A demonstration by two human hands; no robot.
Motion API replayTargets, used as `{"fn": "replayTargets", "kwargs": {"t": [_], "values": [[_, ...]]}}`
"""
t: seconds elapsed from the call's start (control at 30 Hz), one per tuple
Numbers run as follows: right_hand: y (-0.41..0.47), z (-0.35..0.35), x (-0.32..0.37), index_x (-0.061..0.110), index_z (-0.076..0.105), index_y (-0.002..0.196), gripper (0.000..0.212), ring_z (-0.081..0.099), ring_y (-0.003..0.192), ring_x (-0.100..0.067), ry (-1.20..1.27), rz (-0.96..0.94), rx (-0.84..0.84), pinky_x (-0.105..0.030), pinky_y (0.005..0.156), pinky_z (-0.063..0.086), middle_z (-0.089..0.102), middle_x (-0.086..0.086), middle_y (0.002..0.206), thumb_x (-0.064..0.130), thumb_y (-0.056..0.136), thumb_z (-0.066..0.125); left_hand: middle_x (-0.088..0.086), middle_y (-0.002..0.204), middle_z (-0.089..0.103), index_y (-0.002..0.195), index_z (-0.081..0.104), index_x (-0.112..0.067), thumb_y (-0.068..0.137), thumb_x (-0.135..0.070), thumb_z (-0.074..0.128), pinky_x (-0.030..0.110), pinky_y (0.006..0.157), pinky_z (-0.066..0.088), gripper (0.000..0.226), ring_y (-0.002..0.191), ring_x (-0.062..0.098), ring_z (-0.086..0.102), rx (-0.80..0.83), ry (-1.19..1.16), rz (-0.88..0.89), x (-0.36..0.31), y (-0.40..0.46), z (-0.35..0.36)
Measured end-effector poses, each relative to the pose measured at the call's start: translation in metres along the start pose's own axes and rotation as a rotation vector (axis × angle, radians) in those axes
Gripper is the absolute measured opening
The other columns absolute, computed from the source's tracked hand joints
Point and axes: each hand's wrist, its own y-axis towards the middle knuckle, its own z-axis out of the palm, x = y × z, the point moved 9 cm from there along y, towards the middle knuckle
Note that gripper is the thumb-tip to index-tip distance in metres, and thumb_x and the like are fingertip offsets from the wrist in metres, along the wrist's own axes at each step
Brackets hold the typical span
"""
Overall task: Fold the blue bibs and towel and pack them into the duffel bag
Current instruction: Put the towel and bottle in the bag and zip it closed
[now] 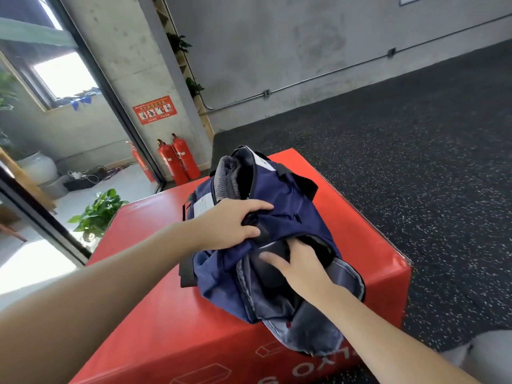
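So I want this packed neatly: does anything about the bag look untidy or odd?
Yes. The grey towel bulges out of the duffel bag at its far end instead of lying inside. The left hand grips the bag's top, and the right hand reaches into the near opening.

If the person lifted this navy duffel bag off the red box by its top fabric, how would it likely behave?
The duffel bag would probably sag: its fabric bunches where the left hand grips it. The unzipped opening, where the right hand reaches in, may gape. It likely won't slide easily on the red box.
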Motion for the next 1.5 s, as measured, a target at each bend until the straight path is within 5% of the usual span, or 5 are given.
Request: {"fn": "replayTargets", "kwargs": {"t": [0.13, 0.27, 0.47, 0.83, 1.5], "values": [[-0.018, -0.017, 0.007, 0.019, 0.064, 0.123, 0.042, 0.063, 0.099, -0.009, -0.139, -0.070, -0.012, -0.019, 0.085, 0.046, 0.070, 0.007, 0.109, 0.047, 0.092, 0.068, -0.009, 0.142, 0.056, 0.152, 0.038, -0.041, 0.091, -0.039, 0.068, 0.027, 0.101, 0.036, 0.068, 0.131, 0.017, 0.050, -0.060, 0.075, 0.031, 0.002, -0.006, 0.002], [-0.035, -0.053, 0.035, 0.025, 0.070, 0.102, 0.018, 0.063, 0.073, -0.006, -0.161, -0.189, -0.095, -0.031, 0.071, 0.054, 0.065, 0.015, 0.077, 0.037, 0.090, 0.065, -0.010, 0.111, 0.062, 0.153, 0.035, -0.039, 0.086, -0.056, 0.070, 0.027, 0.091, 0.041, 0.077, 0.112, 0.017, 0.059, -0.136, 0.036, 0.039, 0.001, -0.018, -0.015], [-0.021, -0.085, 0.103, 0.032, 0.064, 0.090, 0.015, 0.062, 0.072, -0.008, -0.235, -0.334, -0.177, -0.035, 0.068, 0.054, 0.066, 0.014, 0.077, 0.043, 0.087, 0.054, -0.007, 0.122, 0.066, 0.149, 0.032, -0.046, 0.080, -0.080, 0.053, 0.040, 0.098, 0.049, 0.080, 0.113, 0.015, 0.060, -0.184, -0.084, -0.048, 0.032, -0.027, -0.041], [0.120, -0.059, 0.178, 0.023, 0.072, 0.096, 0.011, 0.059, 0.083, -0.007, -0.334, -0.403, -0.087, -0.028, 0.078, 0.047, 0.068, 0.013, 0.085, 0.018, 0.090, 0.065, 0.006, 0.132, 0.063, 0.143, 0.050, -0.024, 0.092, -0.025, 0.057, 0.041, 0.098, 0.048, 0.051, 0.120, 0.027, 0.057, -0.292, -0.097, -0.268, 0.159, 0.021, -0.073], [0.330, 0.094, 0.137, 0.025, 0.078, 0.103, 0.019, 0.065, 0.099, -0.015, -0.846, -0.233, 0.575, -0.035, 0.092, 0.052, 0.074, 0.007, 0.101, 0.031, 0.085, 0.076, -0.001, 0.108, 0.074, 0.108, 0.077, -0.029, 0.088, -0.005, 0.054, 0.027, 0.087, 0.048, 0.039, 0.103, 0.022, 0.063, -0.290, -0.172, -0.185, 0.259, 0.154, -0.029]]}}
